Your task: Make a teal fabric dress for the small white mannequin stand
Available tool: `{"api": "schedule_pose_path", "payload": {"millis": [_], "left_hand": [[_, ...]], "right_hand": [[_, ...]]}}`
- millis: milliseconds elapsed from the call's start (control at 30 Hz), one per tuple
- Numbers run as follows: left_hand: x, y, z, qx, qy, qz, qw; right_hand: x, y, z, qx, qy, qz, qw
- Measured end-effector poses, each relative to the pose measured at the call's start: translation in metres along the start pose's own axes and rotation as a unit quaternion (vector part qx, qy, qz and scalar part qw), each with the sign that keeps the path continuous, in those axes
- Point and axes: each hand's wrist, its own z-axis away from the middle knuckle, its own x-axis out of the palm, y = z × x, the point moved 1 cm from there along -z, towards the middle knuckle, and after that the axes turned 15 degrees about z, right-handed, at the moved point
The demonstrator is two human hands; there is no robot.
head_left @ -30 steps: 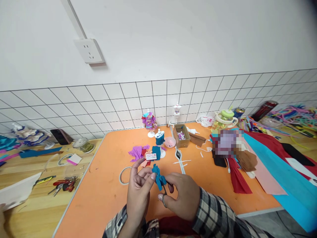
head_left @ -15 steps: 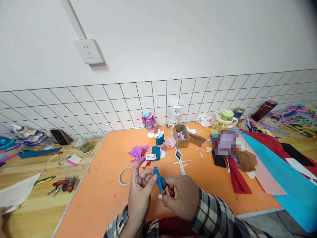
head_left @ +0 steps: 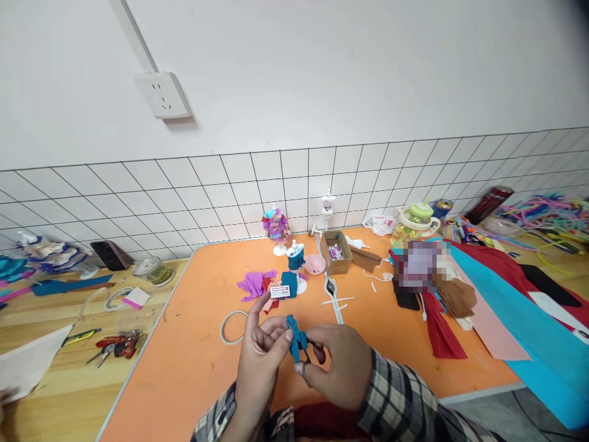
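Note:
My left hand (head_left: 261, 356) pinches a small teal scrap of felt (head_left: 294, 339) between thumb and fingertips, low over the orange table (head_left: 193, 344). My right hand (head_left: 339, 367) is closed on a small pair of scissors (head_left: 309, 362), whose blades meet the teal scrap. Both hands sit close together near the table's front edge. Plaid sleeves cover both forearms.
Beyond the hands lie a tape ring (head_left: 230, 325), purple and teal scraps (head_left: 256, 283), small dress-form figures (head_left: 276, 226), a pink bowl (head_left: 315, 264) and a cardboard box (head_left: 337, 250). Felt sheets (head_left: 510, 307) cover the right side. Keys (head_left: 110, 347) and a jar (head_left: 154, 270) rest on the wooden bench at left.
The teal scrap has turned and folded tighter between my fingers. Both hands stayed in nearly the same spot, with the scissors still at the scrap.

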Motion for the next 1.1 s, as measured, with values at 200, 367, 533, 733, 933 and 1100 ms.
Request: {"api": "schedule_pose_path", "payload": {"millis": [200, 367, 533, 733, 933, 1100], "left_hand": [[-0.0012, -0.0006, 0.0008, 0.004, -0.009, 0.008, 1.000], [-0.0007, 0.0003, 0.0023, 0.000, -0.011, 0.060, 0.998], [-0.0027, -0.0003, 0.0015, -0.003, -0.004, 0.060, 0.998], [-0.0032, -0.0008, -0.0001, 0.014, -0.011, 0.032, 0.999], [-0.0009, 0.0019, -0.0004, 0.022, -0.023, 0.032, 0.999], [0.0004, 0.0038, 0.0012, 0.030, -0.028, 0.012, 0.999]], "right_hand": [[-0.0022, 0.0038, -0.0004, -0.007, -0.026, -0.027, 0.999], [-0.0002, 0.0042, -0.0016, -0.010, -0.017, -0.031, 0.999], [0.0023, 0.0022, -0.0018, -0.011, -0.006, -0.036, 0.999], [0.0051, 0.0016, -0.0025, -0.010, -0.023, -0.040, 0.999], [0.0064, 0.0019, -0.0001, 0.000, -0.013, -0.026, 1.000], [0.0048, 0.0007, 0.0006, -0.015, -0.033, -0.018, 0.999]]}}
